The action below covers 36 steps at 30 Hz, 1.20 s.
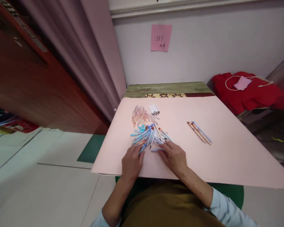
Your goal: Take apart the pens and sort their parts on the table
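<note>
A loose pile of pen parts (pixel 145 135), blue, white and tan, lies on the pink-covered table in front of me. At its near left edge my left hand (pixel 132 160) has its fingers closed around the end of a blue pen piece (pixel 143 147). My right hand (pixel 174 157) is at the near right edge, its fingertips pinched on a pale blue pen piece (pixel 156 150). Behind the pile lie clear pinkish pen barrels (pixel 140 115) and a row of white refills with dark tips (pixel 153 109). The undersides of my fingers are hidden.
To the right, tan pens with brown tops (pixel 197 132) lie beside a lavender-blue pen (pixel 202 131). A pink sheet (pixel 227 157) covers most of the table. Red cloth with a white cable (pixel 241 91) sits beyond the right edge; a brown door (pixel 49 88) stands left.
</note>
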{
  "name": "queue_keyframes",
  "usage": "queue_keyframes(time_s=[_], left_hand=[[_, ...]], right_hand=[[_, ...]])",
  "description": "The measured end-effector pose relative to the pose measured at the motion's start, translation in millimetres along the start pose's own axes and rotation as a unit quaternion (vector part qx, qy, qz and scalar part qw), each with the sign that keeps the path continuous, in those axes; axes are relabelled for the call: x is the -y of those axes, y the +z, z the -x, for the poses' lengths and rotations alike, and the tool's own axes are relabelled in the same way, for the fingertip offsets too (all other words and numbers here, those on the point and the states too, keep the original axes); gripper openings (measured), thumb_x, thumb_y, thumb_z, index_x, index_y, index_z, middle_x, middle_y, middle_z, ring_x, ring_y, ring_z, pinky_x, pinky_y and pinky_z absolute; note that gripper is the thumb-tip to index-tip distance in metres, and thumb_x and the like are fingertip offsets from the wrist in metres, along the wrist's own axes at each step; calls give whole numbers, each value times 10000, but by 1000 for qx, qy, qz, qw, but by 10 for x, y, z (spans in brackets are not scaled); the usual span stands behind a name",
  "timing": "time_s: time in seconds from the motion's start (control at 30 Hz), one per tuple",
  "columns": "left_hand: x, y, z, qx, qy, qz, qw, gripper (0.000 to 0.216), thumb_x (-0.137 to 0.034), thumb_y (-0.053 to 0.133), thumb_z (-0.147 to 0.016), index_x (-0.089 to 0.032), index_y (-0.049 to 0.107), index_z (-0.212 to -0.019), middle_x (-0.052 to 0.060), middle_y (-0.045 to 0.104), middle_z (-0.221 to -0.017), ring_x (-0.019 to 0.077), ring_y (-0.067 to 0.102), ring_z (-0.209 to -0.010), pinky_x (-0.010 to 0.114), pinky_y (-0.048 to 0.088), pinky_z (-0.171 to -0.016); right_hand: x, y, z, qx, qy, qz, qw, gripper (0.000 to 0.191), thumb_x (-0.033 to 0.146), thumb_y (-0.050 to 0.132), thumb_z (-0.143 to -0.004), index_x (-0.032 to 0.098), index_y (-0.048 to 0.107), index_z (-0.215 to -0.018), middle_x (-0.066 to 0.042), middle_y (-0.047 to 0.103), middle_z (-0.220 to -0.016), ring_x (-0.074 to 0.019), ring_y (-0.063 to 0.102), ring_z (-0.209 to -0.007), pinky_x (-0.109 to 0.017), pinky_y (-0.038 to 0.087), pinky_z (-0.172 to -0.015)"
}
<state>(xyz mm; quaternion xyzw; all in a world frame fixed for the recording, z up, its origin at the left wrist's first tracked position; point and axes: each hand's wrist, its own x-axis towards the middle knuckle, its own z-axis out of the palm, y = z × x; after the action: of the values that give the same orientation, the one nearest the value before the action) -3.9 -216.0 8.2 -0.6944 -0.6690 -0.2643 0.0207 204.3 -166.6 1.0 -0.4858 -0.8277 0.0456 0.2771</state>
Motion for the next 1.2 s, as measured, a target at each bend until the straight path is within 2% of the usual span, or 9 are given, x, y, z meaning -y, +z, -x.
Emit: queue_keyframes(time_s=[0.27, 0.37, 0.47, 0.57, 0.73, 0.9, 1.0, 1.07, 1.2], left_hand=[[146, -63, -76, -11, 38, 24, 999, 168, -237, 552, -920, -243, 673, -1037, 44, 707, -1051, 202, 642, -995, 316, 513, -862], [164, -99, -99, -26, 33, 24, 999, 197, -275, 560, -914, -244, 671, -1074, 45, 710, -1055, 205, 652, -985, 308, 521, -830], [167, -155, -110, -48, 22, 44, 998, 177, -298, 552, -913, -231, 683, -1010, 50, 721, -995, 200, 667, -918, 299, 524, -804], [152, -226, -151, -57, 0, 65, 996, 166, -311, 553, -909, -222, 692, -932, 43, 725, -920, 177, 661, -781, 277, 523, -723], [85, -371, -293, -76, -40, 98, 992, 184, -341, 579, -887, -218, 716, -877, 33, 723, -863, 141, 594, -639, 262, 494, -638], [3, -514, -427, -96, -115, 178, 973, 179, -357, 633, -841, -208, 732, -829, 25, 715, -830, 135, 583, -660, 264, 476, -662], [-166, -475, -548, -78, -207, 332, 917, 202, -379, 697, -786, -188, 735, -841, 35, 728, -830, 155, 625, -734, 264, 478, -681], [-338, -372, -644, -17, -262, 489, 832, 273, -402, 707, -781, -177, 730, -934, 56, 747, -885, 166, 654, -790, 267, 485, -710], [-637, -96, -779, 93, -306, 695, 644, 371, -365, 764, -746, -156, 719, -1049, 112, 750, -1010, 187, 679, -921, 286, 495, -814]], right_hand=[[60, -27, -65, -2, -54, -25, 998, 138, 250, 585, -922, 258, 717, -960, -23, 704, -908, -156, 618, -785, -263, 383, -702], [-161, -248, -146, -23, 18, -21, 999, 179, 306, 545, -949, 263, 718, -956, -27, 713, -936, -150, 634, -798, -255, 398, -699], [-606, -578, -234, -27, 199, 42, 979, 201, 351, 539, -945, 252, 714, -936, -28, 718, -919, -156, 644, -762, -259, 392, -636], [-1037, -827, -287, 53, 324, 153, 932, 260, 425, 540, -921, 230, 708, -958, -67, 720, -914, -200, 649, -726, -284, 377, -594], [-1290, -887, -329, 171, 332, 206, 904, 286, 437, 541, -898, 210, 710, -941, -111, 721, -877, -255, 675, -792, -318, 416, -629], [-1143, -919, -388, 166, 314, 205, 912, 263, 357, 518, -891, 192, 723, -904, -138, 726, -865, -281, 682, -779, -346, 426, -643], [-835, -924, -424, 97, 292, 79, 948, 235, 413, 567, -841, 211, 688, -835, -89, 714, -766, -255, 666, -725, -334, 426, -639], [-543, -862, -427, 86, 255, -143, 952, 258, 457, 568, -837, 210, 633, -805, -52, 696, -711, -206, 645, -665, -307, 432, -624], [-51, -622, -381, 206, 237, -550, 774, 407, 599, 611, -800, 198, 550, -824, -25, 675, -699, -149, 612, -594, -274, 450, -592]])
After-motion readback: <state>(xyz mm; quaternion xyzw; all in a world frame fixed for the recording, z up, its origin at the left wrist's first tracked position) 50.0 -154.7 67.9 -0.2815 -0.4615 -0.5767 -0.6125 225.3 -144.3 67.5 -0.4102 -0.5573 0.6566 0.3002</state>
